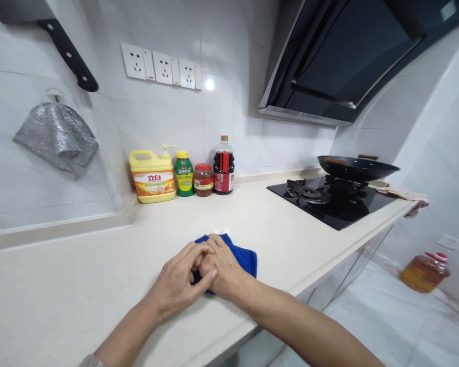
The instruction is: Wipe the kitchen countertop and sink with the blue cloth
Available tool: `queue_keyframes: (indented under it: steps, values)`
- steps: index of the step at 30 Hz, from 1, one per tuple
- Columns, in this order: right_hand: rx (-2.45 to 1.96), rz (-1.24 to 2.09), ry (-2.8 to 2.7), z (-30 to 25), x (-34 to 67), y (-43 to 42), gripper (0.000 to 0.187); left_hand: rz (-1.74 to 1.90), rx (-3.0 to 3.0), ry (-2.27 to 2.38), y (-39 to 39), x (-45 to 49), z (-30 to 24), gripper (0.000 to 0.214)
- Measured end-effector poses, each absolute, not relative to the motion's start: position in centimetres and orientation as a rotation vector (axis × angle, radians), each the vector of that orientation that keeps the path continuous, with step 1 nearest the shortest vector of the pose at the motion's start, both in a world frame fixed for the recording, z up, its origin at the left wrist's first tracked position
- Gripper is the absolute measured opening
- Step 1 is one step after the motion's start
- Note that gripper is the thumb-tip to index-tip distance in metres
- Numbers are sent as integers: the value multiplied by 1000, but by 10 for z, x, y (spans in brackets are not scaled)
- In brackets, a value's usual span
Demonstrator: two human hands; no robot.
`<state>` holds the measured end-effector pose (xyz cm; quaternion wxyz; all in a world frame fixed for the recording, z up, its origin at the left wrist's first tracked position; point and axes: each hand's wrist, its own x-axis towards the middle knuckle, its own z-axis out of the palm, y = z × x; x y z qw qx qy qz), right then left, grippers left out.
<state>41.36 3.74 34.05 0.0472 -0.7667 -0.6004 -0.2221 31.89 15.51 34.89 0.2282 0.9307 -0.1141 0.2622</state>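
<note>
On the countertop (149, 229) lies a folded blue cloth (247, 260), partly hidden under my hands. My right hand (220, 262) presses down on the cloth, its fingers bent over it. Against the side of the right hand rests my left hand (181, 278), thumb and fingers spread apart and touching the right hand's back. Some of the left fingertips are hard to make out where the two hands overlap.
Along the wall stand a yellow detergent jug (155, 178), a green bottle (184, 174), a red-lidded jar (204, 181) and a dark sauce bottle (224, 171). To the right, a wok (357, 168) sits on a gas hob (334, 204) below a range hood (344, 56).
</note>
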Motion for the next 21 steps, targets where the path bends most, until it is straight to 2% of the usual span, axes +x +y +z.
queue_keyframes:
  steps: [8, 15, 21]
  values:
    - [-2375, -634, -1834, 334, 416, 40, 10, 650, 2532, -337, 155, 318, 352, 39]
    - [-2371, -564, -1840, 342, 414, 37, 16, 608, 2548, -282, 155, 319, 353, 30]
    - [-2358, -620, -1806, 334, 416, 37, 12, 525, 2395, -228, 164, 324, 347, 38]
